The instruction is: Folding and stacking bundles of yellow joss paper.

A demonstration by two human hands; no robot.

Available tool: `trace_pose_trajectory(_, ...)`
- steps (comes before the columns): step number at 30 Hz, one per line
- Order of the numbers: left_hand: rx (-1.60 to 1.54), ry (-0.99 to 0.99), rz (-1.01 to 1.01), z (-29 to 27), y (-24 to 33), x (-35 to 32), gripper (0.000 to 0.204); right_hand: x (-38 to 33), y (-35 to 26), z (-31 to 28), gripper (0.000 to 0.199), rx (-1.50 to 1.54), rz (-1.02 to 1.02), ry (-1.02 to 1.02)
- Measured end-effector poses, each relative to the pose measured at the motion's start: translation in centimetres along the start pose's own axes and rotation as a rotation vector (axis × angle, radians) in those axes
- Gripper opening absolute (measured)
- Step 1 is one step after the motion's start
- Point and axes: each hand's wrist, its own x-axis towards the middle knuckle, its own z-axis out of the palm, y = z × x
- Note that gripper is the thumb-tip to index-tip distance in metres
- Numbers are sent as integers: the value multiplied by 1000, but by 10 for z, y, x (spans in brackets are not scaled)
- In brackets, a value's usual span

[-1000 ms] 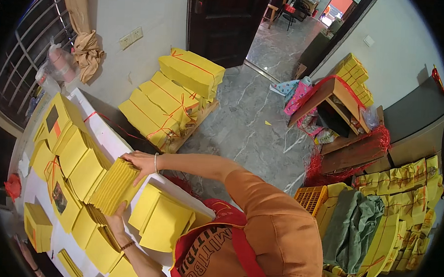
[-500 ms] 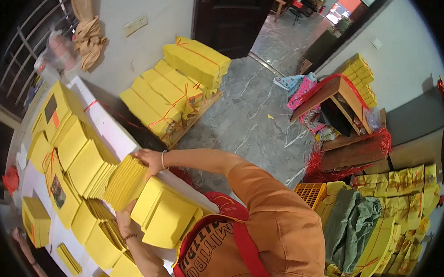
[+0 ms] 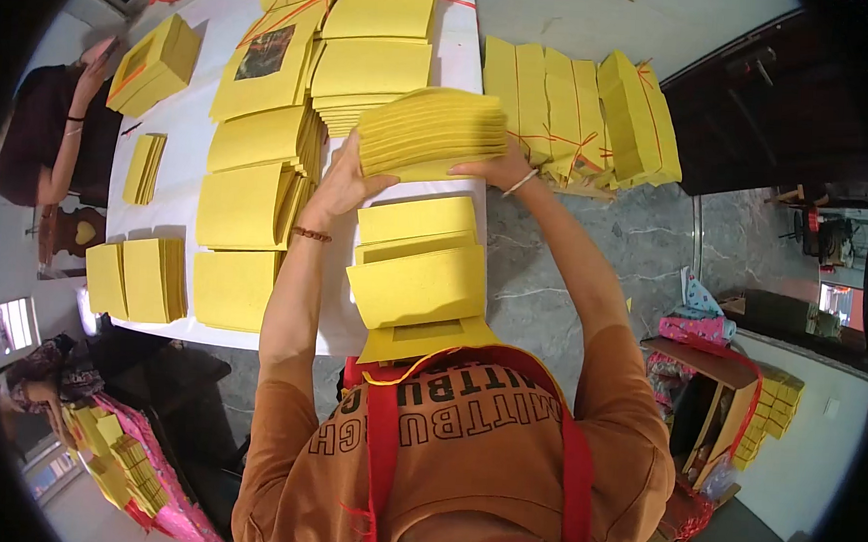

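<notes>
Both hands, left hand (image 3: 346,182) and right hand (image 3: 497,169), are clamping a yellow paper stack (image 3: 430,133) at its ends, probably squaring it over the worktop (image 3: 183,134).

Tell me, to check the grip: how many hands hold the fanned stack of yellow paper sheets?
2. The left hand grips the fanned stack of yellow paper sheets at its left end; the right hand, its right underside.

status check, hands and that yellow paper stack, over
Left hand and right hand both grip the fanned stack of yellow paper. Stack lifted above the white table. More yellow piles lie close below.
</notes>
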Motion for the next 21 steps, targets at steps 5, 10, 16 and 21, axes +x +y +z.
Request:
trace_pose_trajectory(5, -365, 209, 313, 3, 53, -17, 117, -7, -45, -6, 39, 394, 112, -4)
trace_pose_trajectory(10, -502, 140, 291, 19, 66, -13, 122, -7, -53, 18, 49, 731, 235, 28)
trace_pose_trajectory(16, -246, 75, 27, 29, 82, 1, 93, -13, -1, 10, 80, 405, 52, -78)
trace_pose_trajectory(21, 73, 242, 290, 19, 66, 5, 85, -13, -41, -43, 116, 781, 36, -146)
